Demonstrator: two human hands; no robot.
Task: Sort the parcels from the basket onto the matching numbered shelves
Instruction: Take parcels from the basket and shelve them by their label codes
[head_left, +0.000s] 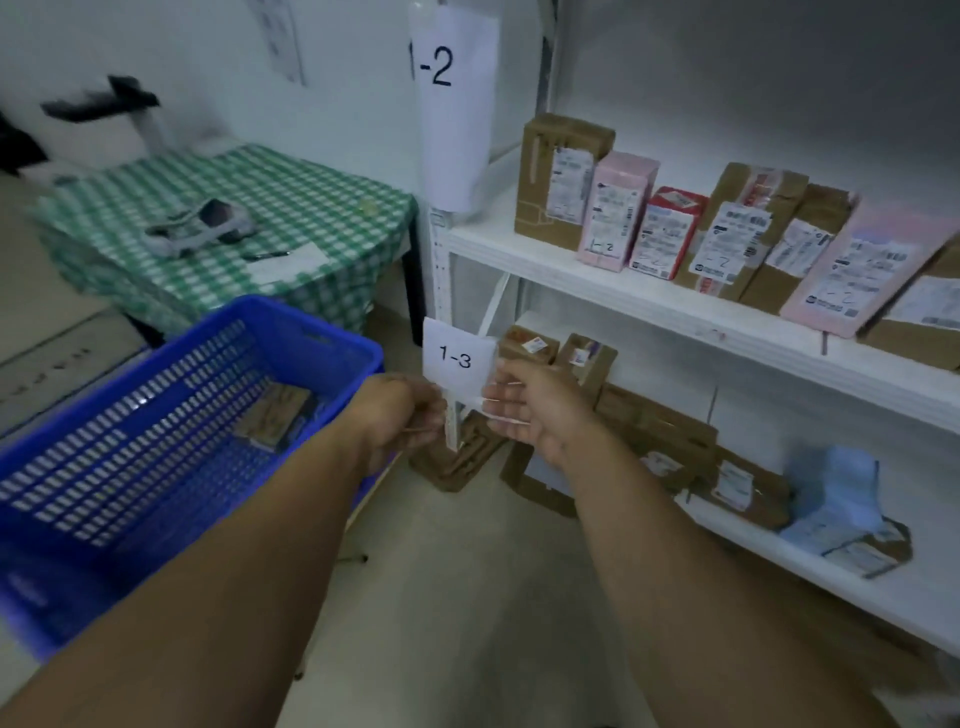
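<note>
Blue plastic basket (311, 325) sits behind and to the left of the left fingers (428, 415). One brown parcel (275, 415) lies on its floor, so the sorting is not finished.

Both hands meet at the shelf post (451, 431), just below the paper tag marked 1-3 (457, 358).
- Left hand (400, 415): fingers curled in toward the post. Blur hides whether they pinch anything.
- Right hand (535, 410): fingers (498, 400) loosely bent and facing the left ones across the post. White streaks cross the tips. Cannot tell whether that is a thin item held or only smear.

Just beyond the right fingers, brown boxes (654, 421) lean along the lower shelf (779, 566), with a pale blue packet (831, 488) farther right. Above the fingers, the upper shelf (623, 296) carries a row of standing parcels, several marked 1-2, under a large 1-2 sheet (452, 78).

Judgement on the step: the hands are at the 1-3 level, either checking something against the tag or handling the tag itself. No parcel is plainly visible in either hand.

Next move, as judged: the left hand reaches back and left into the basket for the brown parcel, and its number is read. It then goes on the shelf level whose tag matches, stood so that it does not topple the leaning boxes.
</note>
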